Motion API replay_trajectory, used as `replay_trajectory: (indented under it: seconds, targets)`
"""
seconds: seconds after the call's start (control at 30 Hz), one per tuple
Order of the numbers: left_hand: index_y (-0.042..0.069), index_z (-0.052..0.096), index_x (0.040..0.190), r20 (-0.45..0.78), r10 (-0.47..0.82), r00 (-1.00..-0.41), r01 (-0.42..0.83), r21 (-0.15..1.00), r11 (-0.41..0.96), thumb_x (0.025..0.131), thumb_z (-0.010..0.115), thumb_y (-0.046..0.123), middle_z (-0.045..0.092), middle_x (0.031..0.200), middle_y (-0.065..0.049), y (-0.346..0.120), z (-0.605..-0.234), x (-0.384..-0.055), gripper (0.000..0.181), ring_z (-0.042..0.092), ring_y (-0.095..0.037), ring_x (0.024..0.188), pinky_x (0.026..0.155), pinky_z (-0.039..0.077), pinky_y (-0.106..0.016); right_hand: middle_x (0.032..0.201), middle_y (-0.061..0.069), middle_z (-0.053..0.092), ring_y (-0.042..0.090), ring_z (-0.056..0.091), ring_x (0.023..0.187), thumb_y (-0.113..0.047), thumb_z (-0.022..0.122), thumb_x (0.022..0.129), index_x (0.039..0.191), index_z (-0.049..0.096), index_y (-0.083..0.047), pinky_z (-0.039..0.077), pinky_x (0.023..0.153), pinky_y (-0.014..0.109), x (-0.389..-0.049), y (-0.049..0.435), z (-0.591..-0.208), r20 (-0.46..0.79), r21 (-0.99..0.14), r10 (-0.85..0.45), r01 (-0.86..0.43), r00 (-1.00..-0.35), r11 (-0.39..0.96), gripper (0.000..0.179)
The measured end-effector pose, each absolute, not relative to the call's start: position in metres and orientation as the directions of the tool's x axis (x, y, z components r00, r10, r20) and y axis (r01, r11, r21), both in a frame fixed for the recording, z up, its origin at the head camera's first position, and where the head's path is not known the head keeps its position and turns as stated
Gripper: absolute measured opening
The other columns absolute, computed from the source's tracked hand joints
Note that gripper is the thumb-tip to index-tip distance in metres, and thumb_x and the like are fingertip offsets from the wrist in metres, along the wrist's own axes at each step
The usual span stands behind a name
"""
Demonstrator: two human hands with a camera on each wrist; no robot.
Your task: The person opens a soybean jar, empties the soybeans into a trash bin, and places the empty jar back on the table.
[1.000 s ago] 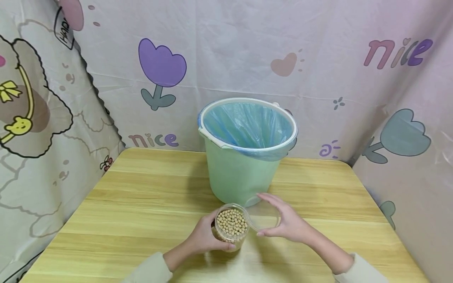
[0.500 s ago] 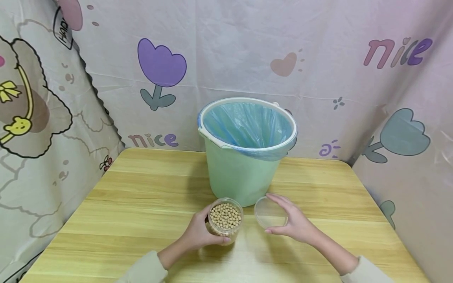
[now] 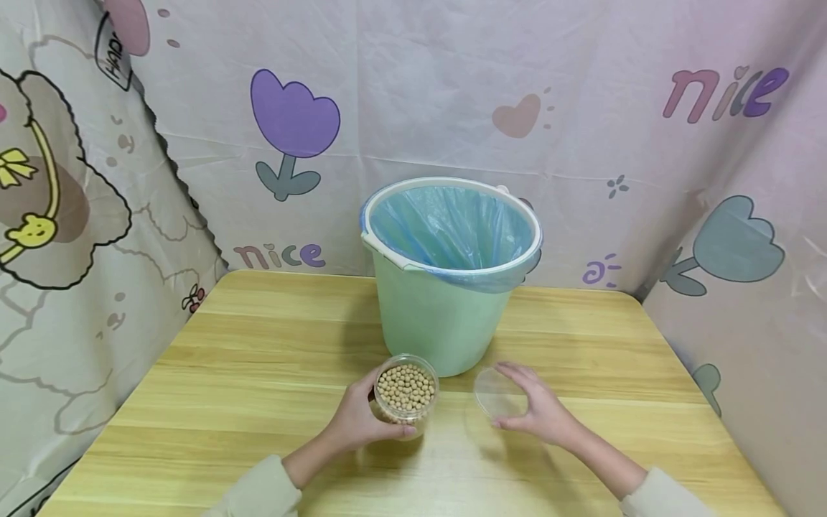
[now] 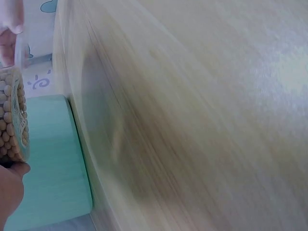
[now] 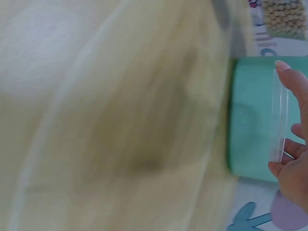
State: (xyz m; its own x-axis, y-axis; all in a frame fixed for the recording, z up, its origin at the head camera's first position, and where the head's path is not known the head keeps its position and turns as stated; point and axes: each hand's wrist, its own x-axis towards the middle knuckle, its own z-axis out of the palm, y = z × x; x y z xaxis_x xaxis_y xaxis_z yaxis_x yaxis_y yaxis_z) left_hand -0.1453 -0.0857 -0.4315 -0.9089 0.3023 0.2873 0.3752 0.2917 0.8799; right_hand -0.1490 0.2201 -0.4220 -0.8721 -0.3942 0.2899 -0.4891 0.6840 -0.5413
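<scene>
My left hand (image 3: 359, 415) grips a clear round jar (image 3: 420, 422) from its left side, thumb in front. Tan beans, probably soybeans (image 3: 405, 388), fill it nearly to the open rim. In the left wrist view the jar (image 4: 19, 110) is at the left edge, partly cut off. To the right, my right hand (image 3: 539, 408) pinches a clear round lid (image 3: 494, 393) by its edge between thumb and fingers. The right wrist view shows that lid (image 5: 280, 118) edge-on. Jar and lid are apart, both held above the table in front of the bucket.
A pale green bucket (image 3: 446, 323) with a white rim and a blue plastic liner (image 3: 452, 226) stands at the back middle of the wooden table (image 3: 271, 345). Printed cloth (image 3: 413, 86) hangs behind the table and along both sides.
The lid has come away from the jar's rim and moved right with my right hand. My left hand has carried the jar slightly left and farther from me.
</scene>
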Motion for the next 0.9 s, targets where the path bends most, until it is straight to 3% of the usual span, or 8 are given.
replay_trajectory:
  seconds: [0.6, 0.9]
  targets:
    - [-0.001, 0.038, 0.137, 0.292, 0.294, -0.91, 0.373, 0.886, 0.274, 0.053, 0.089, 0.02, 0.053, 0.128, -0.022, -0.09, -0.431, -0.149, 0.1, 0.056, -0.035, 0.113, 0.094, 0.05, -0.033, 0.136, 0.027, 0.042, 0.047, 0.041, 0.122, -0.024, 0.084, 0.057, 0.131, 0.046, 0.003, 0.037, 0.098, 0.063, -0.141, 0.222, -0.457, 0.12, -0.6, -0.366, -0.361, -0.923, 0.714, 0.087]
    - [-0.002, 0.039, 0.137, 0.307, 0.307, -0.901, 0.399, 0.866, 0.303, 0.055, 0.088, 0.022, 0.054, 0.127, -0.023, -0.092, -0.43, -0.15, 0.099, 0.056, -0.036, 0.113, 0.095, 0.05, -0.03, 0.129, 0.028, 0.047, 0.046, 0.047, 0.116, -0.025, 0.085, 0.054, 0.129, 0.047, 0.006, 0.041, 0.095, 0.062, -0.141, 0.224, -0.465, 0.175, -0.552, -0.398, -0.424, -0.901, 0.718, 0.09]
